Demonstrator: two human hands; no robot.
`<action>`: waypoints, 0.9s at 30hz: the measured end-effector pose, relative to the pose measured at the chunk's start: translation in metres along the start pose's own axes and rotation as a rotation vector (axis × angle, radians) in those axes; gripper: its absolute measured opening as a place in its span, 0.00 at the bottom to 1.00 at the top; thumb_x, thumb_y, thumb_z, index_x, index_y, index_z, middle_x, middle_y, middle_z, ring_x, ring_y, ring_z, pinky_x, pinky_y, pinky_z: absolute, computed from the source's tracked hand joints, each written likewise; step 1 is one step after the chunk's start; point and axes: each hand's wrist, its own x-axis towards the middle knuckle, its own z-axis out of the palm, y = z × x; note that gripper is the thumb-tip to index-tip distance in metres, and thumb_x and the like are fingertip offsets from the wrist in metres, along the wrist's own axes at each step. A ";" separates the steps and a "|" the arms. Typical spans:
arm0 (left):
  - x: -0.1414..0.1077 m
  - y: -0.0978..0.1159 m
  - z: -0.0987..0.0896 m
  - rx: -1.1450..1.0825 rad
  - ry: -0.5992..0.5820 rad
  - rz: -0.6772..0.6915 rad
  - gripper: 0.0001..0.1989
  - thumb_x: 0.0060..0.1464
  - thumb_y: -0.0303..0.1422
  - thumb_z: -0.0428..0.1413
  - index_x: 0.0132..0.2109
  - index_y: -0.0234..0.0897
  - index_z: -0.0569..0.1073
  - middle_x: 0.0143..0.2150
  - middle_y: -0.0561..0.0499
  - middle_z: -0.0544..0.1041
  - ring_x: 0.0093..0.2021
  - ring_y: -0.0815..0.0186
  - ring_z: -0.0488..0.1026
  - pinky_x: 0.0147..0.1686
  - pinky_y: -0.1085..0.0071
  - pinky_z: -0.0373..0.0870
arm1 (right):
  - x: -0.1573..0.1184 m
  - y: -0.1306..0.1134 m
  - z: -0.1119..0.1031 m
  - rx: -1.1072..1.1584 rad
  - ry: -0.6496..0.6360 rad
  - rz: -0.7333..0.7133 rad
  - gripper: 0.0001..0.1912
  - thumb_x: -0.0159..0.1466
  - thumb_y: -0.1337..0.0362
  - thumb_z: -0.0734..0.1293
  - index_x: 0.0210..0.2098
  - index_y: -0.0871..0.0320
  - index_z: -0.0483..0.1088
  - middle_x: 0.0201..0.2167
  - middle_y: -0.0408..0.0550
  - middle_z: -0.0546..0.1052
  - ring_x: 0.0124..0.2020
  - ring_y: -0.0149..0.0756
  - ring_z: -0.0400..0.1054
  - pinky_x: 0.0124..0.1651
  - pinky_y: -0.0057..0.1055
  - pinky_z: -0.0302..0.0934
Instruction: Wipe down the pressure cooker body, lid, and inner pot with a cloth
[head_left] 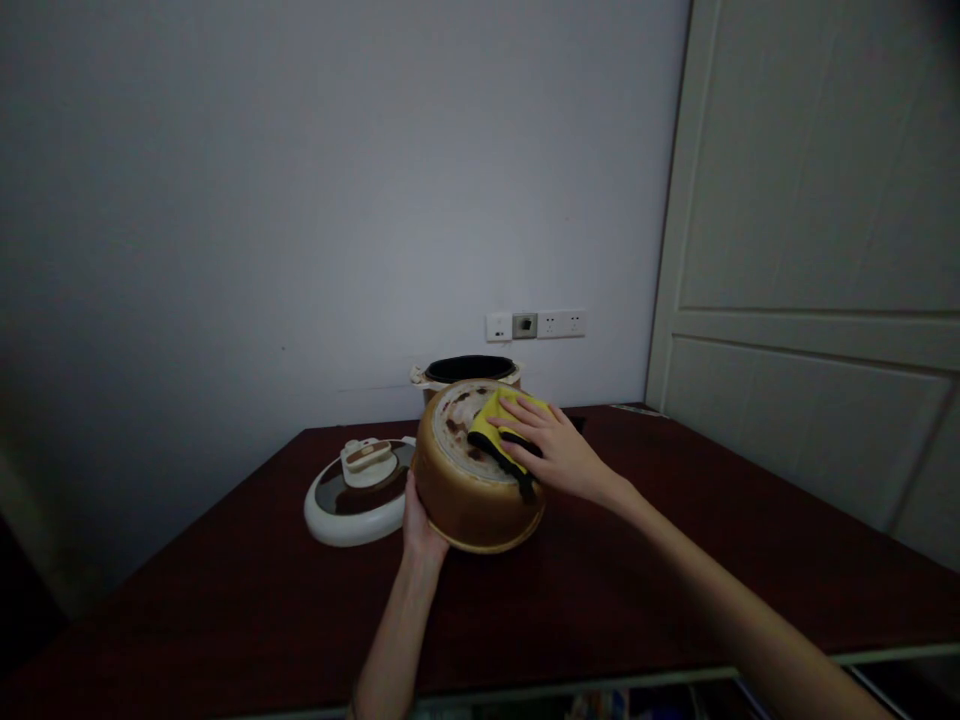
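Note:
A gold-coloured cooker inner pot is held tilted, its stained, worn base facing up and toward me. My left hand grips the pot at its lower left side; part of the fingers is hidden behind it. Against the base lies a yellow cloth with a black edge. My right hand presses on this cloth, fingers laid over it and slightly bent. To the left of the pot, a white-rimmed cooker lid with a dark centre and a white-and-brown handle lies on the table.
Behind the pot stands the cooker body with its dark opening, near the wall. The dark red table runs to the wall sockets' side. A white panelled door borders the right. Blurred items sit below the front edge.

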 end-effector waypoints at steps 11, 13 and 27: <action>0.005 -0.011 -0.005 -0.051 -0.090 0.057 0.20 0.63 0.33 0.41 0.56 0.38 0.70 0.39 0.46 0.81 0.38 0.62 0.78 0.46 0.65 0.71 | 0.028 -0.062 -0.003 0.138 -0.137 -0.218 0.27 0.66 0.45 0.54 0.61 0.45 0.59 0.67 0.45 0.52 0.67 0.44 0.43 0.64 0.52 0.37; 0.005 -0.012 -0.003 -0.048 -0.084 0.044 0.19 0.62 0.34 0.43 0.55 0.36 0.71 0.38 0.45 0.81 0.38 0.60 0.78 0.47 0.61 0.71 | 0.043 -0.058 0.000 0.137 -0.148 -0.234 0.26 0.66 0.45 0.54 0.61 0.44 0.59 0.67 0.45 0.52 0.67 0.43 0.44 0.64 0.52 0.37; 0.014 -0.002 -0.015 -0.032 -0.018 -0.033 0.22 0.59 0.40 0.49 0.57 0.34 0.70 0.42 0.43 0.80 0.46 0.56 0.76 0.56 0.56 0.62 | 0.033 0.002 -0.012 -0.060 -0.087 0.043 0.26 0.67 0.47 0.53 0.61 0.45 0.58 0.66 0.46 0.53 0.66 0.48 0.45 0.62 0.54 0.43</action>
